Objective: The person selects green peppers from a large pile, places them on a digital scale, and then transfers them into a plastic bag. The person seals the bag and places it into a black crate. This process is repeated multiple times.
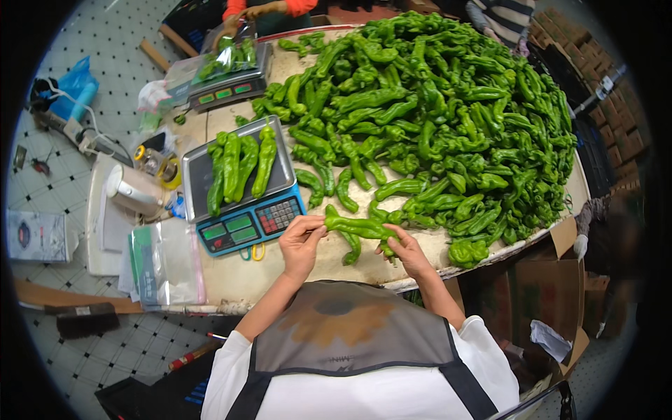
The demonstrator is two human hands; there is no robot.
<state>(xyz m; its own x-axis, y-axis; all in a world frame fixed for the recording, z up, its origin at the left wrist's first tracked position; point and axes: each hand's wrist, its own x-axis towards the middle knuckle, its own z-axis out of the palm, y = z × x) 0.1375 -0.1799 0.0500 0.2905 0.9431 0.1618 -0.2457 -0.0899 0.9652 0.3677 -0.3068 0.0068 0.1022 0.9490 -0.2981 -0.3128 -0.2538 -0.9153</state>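
Between both hands, above the table's near edge, is a long green pepper [359, 227]. My left hand [302, 244] pinches its left end between thumb and fingers. My right hand [407, 249] grips the other end, where green parts stick out below the fingers; whether these belong to a second pepper I cannot tell. Under the held pepper a curved green pepper [352, 249] lies on the table. To the left, several long peppers [239, 163] rest side by side on the metal pan [197, 176] of a blue digital scale [252, 226].
A large heap of green peppers [430, 115] covers the table's middle and right. Clear plastic bags [178, 262] lie at the near left, by a white electric kettle [134, 189]. Across the table a person's hands [231, 26] hold a bag of peppers over a second scale [231, 89]. Cardboard boxes [546, 289] stand at right.
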